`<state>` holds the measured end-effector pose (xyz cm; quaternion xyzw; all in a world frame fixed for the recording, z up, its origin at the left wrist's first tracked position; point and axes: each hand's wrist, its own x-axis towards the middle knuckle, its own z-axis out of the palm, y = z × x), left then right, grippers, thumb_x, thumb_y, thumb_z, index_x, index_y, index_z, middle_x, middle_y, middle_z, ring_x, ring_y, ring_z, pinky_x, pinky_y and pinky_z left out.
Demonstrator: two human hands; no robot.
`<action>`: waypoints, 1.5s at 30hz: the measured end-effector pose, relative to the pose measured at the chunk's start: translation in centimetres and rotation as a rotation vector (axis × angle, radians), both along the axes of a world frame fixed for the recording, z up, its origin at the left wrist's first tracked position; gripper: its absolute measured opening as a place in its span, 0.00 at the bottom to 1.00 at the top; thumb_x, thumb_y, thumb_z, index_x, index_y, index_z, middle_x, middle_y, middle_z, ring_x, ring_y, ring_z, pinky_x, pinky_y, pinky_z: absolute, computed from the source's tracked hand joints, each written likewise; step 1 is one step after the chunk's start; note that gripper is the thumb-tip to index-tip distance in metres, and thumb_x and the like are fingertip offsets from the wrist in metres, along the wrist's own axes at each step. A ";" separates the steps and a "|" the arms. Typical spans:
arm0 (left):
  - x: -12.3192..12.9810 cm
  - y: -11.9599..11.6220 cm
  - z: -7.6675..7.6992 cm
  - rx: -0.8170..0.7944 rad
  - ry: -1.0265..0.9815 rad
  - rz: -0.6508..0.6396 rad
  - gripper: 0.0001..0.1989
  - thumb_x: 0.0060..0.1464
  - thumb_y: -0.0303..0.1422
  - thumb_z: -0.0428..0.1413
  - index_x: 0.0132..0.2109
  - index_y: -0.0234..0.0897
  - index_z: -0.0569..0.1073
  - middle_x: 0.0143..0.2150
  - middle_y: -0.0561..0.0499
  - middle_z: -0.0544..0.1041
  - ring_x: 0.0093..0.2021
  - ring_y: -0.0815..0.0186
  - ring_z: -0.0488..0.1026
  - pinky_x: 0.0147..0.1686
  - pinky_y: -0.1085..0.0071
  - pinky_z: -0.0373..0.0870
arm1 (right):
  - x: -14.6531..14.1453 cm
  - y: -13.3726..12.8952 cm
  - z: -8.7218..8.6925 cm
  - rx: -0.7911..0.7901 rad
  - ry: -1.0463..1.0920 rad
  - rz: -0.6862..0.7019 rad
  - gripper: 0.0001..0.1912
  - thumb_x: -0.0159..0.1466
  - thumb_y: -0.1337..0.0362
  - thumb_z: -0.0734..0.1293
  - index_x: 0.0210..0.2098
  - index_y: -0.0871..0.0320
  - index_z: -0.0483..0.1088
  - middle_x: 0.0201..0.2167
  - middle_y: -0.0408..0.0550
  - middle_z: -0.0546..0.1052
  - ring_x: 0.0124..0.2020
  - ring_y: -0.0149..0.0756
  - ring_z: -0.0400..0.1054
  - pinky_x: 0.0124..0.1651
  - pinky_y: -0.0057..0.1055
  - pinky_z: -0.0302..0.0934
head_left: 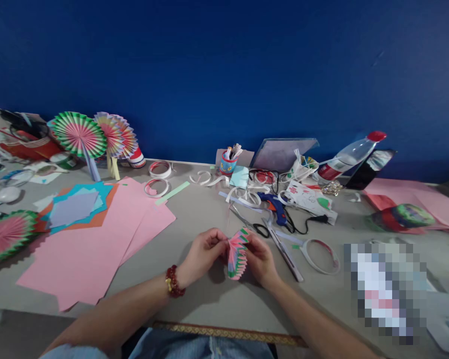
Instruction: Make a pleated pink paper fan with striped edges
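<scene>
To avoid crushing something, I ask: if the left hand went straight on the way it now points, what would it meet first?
The left hand would first meet the pleated pink-and-green paper between the hands, then probably the right hand; depth is hard to judge.

Your fan is pink, edged green; your bracelet dark red with a gold bead. You face plain pink paper, a blue-and-orange glue gun, a deep blue wall.

No lettering could be read.
The red label on the plastic bottle and the red print on the white packet were too small and blurred to make out.
</scene>
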<state>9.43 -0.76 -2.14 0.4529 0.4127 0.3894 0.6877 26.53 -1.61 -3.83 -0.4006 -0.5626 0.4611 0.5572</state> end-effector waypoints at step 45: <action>-0.5 0.5 0.3 -0.044 -0.067 -0.072 0.18 0.47 0.45 0.64 0.29 0.34 0.71 0.21 0.55 0.71 0.22 0.72 0.68 0.25 0.76 0.66 | 1.6 1.2 -0.1 0.020 0.028 0.277 0.12 0.62 0.54 0.72 0.30 0.56 0.75 0.33 0.49 0.75 0.33 0.38 0.68 0.36 0.33 0.64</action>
